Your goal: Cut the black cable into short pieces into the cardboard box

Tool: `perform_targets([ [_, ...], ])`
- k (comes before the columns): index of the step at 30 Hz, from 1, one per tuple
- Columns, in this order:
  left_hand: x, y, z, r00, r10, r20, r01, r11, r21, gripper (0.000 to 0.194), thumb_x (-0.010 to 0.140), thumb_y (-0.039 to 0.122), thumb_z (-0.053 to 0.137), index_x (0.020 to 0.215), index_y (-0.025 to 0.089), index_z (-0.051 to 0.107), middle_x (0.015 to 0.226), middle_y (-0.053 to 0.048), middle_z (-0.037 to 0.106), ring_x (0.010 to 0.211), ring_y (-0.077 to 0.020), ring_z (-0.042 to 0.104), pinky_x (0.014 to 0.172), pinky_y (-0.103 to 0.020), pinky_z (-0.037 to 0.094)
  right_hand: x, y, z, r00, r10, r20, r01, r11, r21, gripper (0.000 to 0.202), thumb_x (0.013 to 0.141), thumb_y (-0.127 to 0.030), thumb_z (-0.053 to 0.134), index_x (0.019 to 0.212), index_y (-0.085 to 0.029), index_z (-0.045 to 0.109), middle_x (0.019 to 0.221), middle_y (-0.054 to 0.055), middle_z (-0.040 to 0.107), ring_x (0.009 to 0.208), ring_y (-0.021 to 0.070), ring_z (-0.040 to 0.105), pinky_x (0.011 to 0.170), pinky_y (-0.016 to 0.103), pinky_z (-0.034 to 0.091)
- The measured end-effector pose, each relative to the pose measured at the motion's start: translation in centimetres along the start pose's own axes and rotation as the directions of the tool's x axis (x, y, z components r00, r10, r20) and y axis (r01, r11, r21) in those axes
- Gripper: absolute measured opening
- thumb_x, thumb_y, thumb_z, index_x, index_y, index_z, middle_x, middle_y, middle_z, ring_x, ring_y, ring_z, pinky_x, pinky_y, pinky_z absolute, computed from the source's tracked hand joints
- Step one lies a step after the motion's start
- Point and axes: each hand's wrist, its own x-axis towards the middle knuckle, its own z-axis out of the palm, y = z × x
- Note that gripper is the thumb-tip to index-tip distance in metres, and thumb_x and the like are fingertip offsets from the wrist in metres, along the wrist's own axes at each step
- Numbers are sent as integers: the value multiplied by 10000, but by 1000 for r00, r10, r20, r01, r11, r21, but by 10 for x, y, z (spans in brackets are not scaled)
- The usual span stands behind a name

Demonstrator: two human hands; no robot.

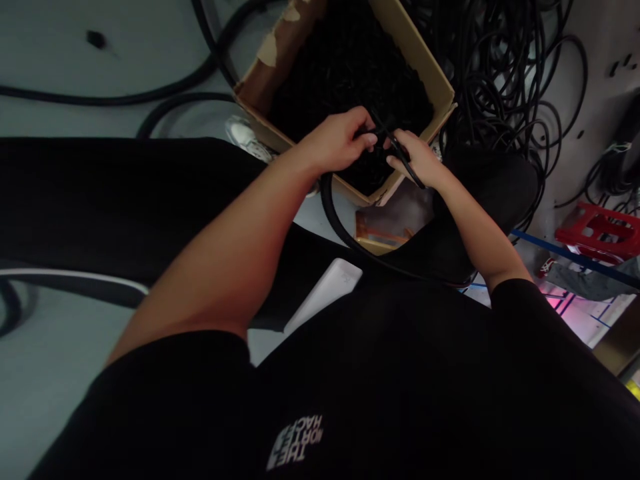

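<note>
My left hand (pixel 345 139) is closed over the near part of an open cardboard box (pixel 280 73), its thumb and fingers pinched on a black cable (pixel 336 217) that curves down toward my lap. Close by on the right, my right hand (pixel 413 157) is wrapped round a thin, dark tool (pixel 407 163), possibly scissors or cutters, slanting across the palm. The tool's far end meets the cable between both hands; the exact contact is too dark to tell. Many small black pieces (pixel 345 67) fill the box below my hands.
Tangled black cables (pixel 493 73) lie right of the box. Thick black hoses (pixel 125 100) cross the floor at the left. A white device (pixel 330 287) rests by my lap. A red stool (pixel 600 233) stands at the right, near another person's leg (pixel 585 281).
</note>
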Motion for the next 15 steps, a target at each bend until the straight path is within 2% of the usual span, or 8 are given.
perform_targets([
  [3, 1, -3, -1, 999, 19, 28, -19, 1000, -11, 409, 1032, 729, 866, 1086, 356, 708, 806, 31, 749, 1258, -297, 689, 1181, -447, 519, 1, 3, -1, 1000, -3, -6, 2, 999, -39, 288, 1087, -386, 688, 1315, -212, 676, 1312, 138, 752, 1246, 344, 727, 1275, 597, 576],
  [9, 3, -8, -11, 999, -37, 20, 38, 999, -20, 360, 1090, 631, 861, 1029, 335, 667, 809, 21, 694, 1091, -281, 713, 1083, -455, 563, -3, -5, -9, 999, 32, -22, -33, 999, -44, 240, 1060, -410, 710, 1209, -225, 681, 1127, 79, 750, 1144, 327, 729, 1174, 537, 605],
  [12, 3, -9, -10, 999, -46, 20, 47, 998, -45, 312, 1100, 590, 868, 1068, 333, 695, 784, 15, 660, 1124, -295, 720, 1119, -461, 577, -5, -6, -9, 999, 48, 3, -48, 999, -20, 263, 1080, -453, 708, 1210, -228, 670, 1087, 53, 733, 1113, 300, 711, 1161, 505, 599],
  [15, 3, -9, -4, 999, -31, 28, 32, 999, -17, 246, 1097, 502, 878, 1099, 315, 717, 804, 3, 675, 1185, -307, 709, 1204, -462, 573, -4, -4, -6, 998, 36, 42, -36, 999, 2, 313, 1111, -497, 700, 1261, -225, 664, 1128, 62, 736, 1132, 296, 697, 1193, 519, 595],
])
